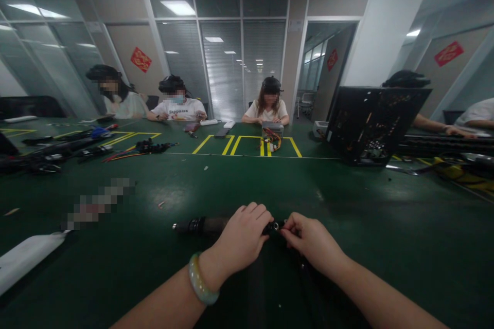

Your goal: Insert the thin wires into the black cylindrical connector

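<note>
My left hand (242, 238), with a pale green bangle on its wrist, is curled round a black rod-shaped tool (200, 225) that lies crosswise on the green table (347, 226). The tool's metal tip points left. My right hand (309, 239) pinches a small part at the tool's right end, where a little metal ring (275, 225) shows between my two hands. Dark straps or cables (304, 277) hang down under my hands towards me; what they are is hard to make out.
An open black computer case (372, 123) stands at the right. A small power supply with coloured wires (272, 136) sits before the person opposite. Cables and tools (77, 149) lie at the left, a white sheet (27, 257) at the near left. Several people sit around the table.
</note>
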The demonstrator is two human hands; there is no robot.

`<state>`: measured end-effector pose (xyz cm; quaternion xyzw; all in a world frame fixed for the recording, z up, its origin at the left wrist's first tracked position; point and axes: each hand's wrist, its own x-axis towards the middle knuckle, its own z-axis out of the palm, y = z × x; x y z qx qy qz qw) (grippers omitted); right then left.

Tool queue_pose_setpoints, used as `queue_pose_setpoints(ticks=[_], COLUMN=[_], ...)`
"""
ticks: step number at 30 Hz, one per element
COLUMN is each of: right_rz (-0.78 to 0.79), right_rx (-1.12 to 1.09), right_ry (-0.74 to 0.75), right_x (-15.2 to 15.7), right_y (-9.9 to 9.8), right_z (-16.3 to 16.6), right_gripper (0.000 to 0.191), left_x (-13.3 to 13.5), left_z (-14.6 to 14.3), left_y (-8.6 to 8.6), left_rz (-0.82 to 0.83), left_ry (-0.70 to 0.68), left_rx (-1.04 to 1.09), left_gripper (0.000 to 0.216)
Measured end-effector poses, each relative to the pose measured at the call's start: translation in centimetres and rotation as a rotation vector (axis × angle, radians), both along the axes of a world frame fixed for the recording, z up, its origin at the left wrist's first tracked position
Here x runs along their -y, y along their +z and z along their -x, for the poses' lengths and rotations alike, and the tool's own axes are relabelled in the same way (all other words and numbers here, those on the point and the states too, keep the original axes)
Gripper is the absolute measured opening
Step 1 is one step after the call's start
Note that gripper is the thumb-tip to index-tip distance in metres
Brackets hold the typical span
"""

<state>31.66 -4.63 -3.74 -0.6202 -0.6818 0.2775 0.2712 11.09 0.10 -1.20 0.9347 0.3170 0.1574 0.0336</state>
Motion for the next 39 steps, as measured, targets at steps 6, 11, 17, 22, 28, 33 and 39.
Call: queue_pose_setpoints(ticks=[6,11,17,22,28,33,39], right_rz=[-0.024,0.001,-0.009,0.026,0.036,-0.001,-0.070], right_rx=[0.049,0.024,0.022,-0.010,-0.041,-0.026,0.045], right_ry=[-0.009,0.014,0.012,0.017,-0.008,-0.011,-0.013], right_x=[0.0,0.1,0.0,0.1,0.2,0.1,0.1], right_y=[0.0,-0.3,-0.3,0.0,0.1,-0.3,-0.3], right_z=[0.0,-0.1,0.0,0.1,0.3,0.5,0.7], right_gripper=[0.007,0.008,0.010,0.010,0.009,0.009,0.004], left_x=[0.6,1.1,0.6,0.0,-0.5,-0.7,-0.3], left_z=[0.1,-0.7,-0.9,-0.8,-0.6,-0.1,-0.3], left_y=[0.0,-0.9,-1.2,-1.2,-0.8,-0.8,-1.2], left_rz=[0.038,0.040,0.031,0.001,-0.001,0.012,0.020], left_ry=[-0.009,0.077,-0.009,-0.078,-0.078,-0.081,-0.092], left_rx=[0.026,0.005,0.025,0.021,-0.014,0.008,0.067], left_gripper=[0.030,0.015,0.016,0.007,0.008,0.010,0.005])
